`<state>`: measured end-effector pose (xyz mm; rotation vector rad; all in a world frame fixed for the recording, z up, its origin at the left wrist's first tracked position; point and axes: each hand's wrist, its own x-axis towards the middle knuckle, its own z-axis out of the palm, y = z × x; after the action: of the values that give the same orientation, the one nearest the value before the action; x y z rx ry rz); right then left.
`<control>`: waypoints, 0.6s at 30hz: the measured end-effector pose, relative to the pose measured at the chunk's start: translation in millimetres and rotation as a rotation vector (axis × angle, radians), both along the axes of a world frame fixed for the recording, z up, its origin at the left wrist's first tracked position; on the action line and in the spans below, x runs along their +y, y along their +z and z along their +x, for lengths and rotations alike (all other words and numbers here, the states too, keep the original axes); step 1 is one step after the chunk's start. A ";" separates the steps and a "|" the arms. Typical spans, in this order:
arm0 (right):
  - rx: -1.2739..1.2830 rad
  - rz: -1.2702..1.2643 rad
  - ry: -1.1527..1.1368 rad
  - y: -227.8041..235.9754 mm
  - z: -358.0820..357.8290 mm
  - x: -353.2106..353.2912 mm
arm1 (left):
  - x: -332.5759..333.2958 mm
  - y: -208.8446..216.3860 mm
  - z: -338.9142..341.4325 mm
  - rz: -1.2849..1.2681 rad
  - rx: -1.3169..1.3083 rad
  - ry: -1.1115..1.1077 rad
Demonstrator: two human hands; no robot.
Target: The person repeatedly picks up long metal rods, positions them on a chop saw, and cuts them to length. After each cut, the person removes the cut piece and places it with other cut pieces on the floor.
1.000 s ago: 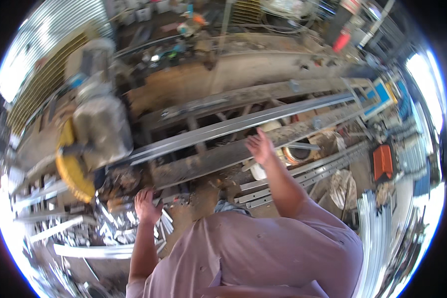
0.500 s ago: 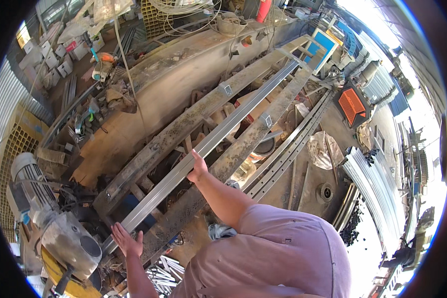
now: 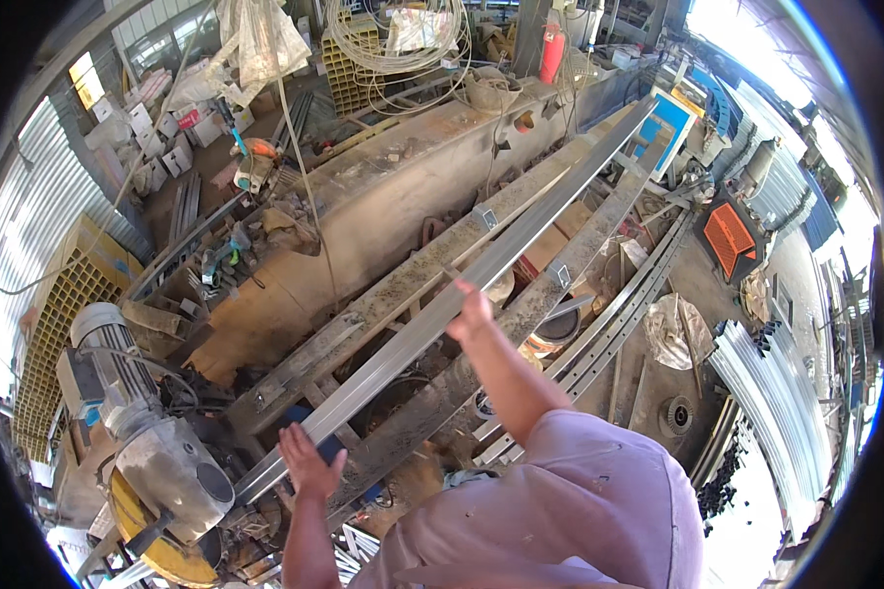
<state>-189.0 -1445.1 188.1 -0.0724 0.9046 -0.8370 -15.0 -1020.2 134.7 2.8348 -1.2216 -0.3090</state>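
Nearest, at bottom, is the person's dusty mauve cloth shirt (image 3: 560, 501). Just past it, L hand (image 3: 309, 463) lies w/ fingers straight & close together, thumb spread, fingertips at near edge of a long, straight, silver-grey ridged metal profile (image 3: 388, 365), close to its lower-left end; hand is flat, not wrapped round anything. R hand (image 3: 471, 312), a bit blurred, is farther up the same edge, approx. mid-length, thumb side up; its fingers are partly hidden, so can't tell how far closed they are or if they grip. Profile runs diag. from lower L to upper R, above two long, grimy grey-brown beams (image 3: 363, 319). At its lower-L end, just beside L hand, is a grey metal machine w/ rounded housing (image 3: 172, 471), w/ a curved yellow guard (image 3: 172, 560) below. To R, on the ground: a black box w/ orange front (image 3: 729, 240) & a stack of shiny silver metal lengths (image 3: 776, 393). Beyond the beams is a big, brown, flat-sided steel girder (image 3: 373, 216); farther back, a loose pale wire coil (image 3: 403, 59) & an upright red cylinder (image 3: 552, 54).
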 end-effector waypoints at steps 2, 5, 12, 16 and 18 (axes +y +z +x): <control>-0.002 -0.088 -0.038 21.0 -36.5 -36.0 | -34.0 11.9 -18.3 -0.079 0.006 -0.113; -0.084 -0.181 -0.180 74.6 -110.1 -62.1 | -47.3 1.1 -23.4 -0.219 -0.034 -0.232; -0.169 -0.533 -0.206 158.5 -273.5 47.9 | 50.9 1.5 -53.0 -0.714 -0.119 -0.452; -0.189 -0.513 -0.366 173.4 -341.6 157.1 | 135.5 -38.4 -49.0 -0.723 -0.251 -0.403; -0.228 -0.484 -0.418 153.0 -385.5 194.5 | 156.4 -51.7 -46.2 -0.678 -0.285 -0.388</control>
<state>-574.5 -1250.6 341.0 -0.2089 0.4904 -1.4144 -61.2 -863.8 83.0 2.0984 -1.5493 0.4396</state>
